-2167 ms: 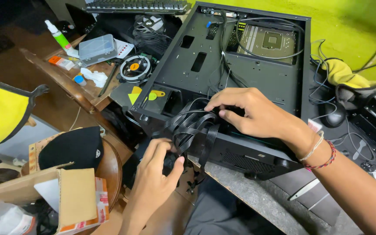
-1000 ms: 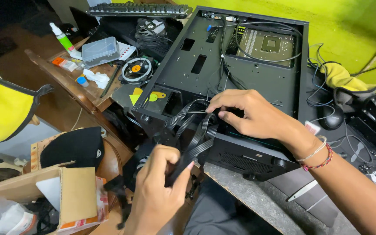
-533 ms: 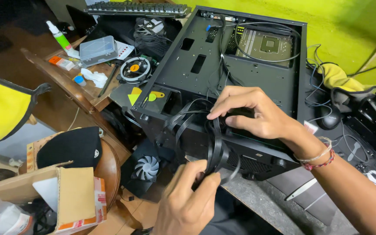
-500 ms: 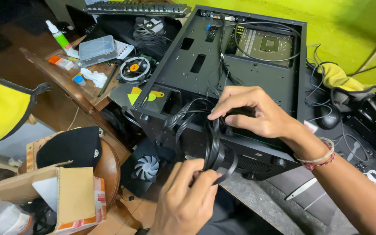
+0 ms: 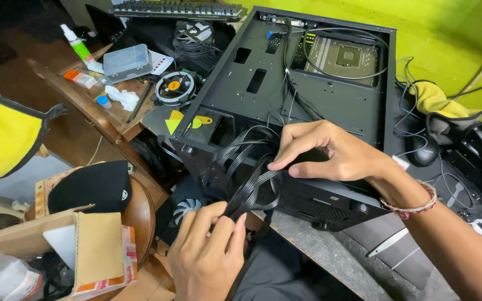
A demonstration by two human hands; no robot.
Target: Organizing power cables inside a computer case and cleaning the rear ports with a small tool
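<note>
Two hands on one flat cable bundle

Black flat cables (image 5: pixel 249 187) loop out of the open computer case (image 5: pixel 308 95). Left hand (image 5: pixel 207 253) pinches the lower run; right hand (image 5: pixel 330 153) pins the loop above. Judged light, limp, springy; best gripped flat across the ribbons. Below the grip: case fan (image 5: pixel 185 207).

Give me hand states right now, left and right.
Left hand: closed, pinching the flat black cables.
Right hand: fingers curled, gripping the same cable bundle against the computer case.
</note>
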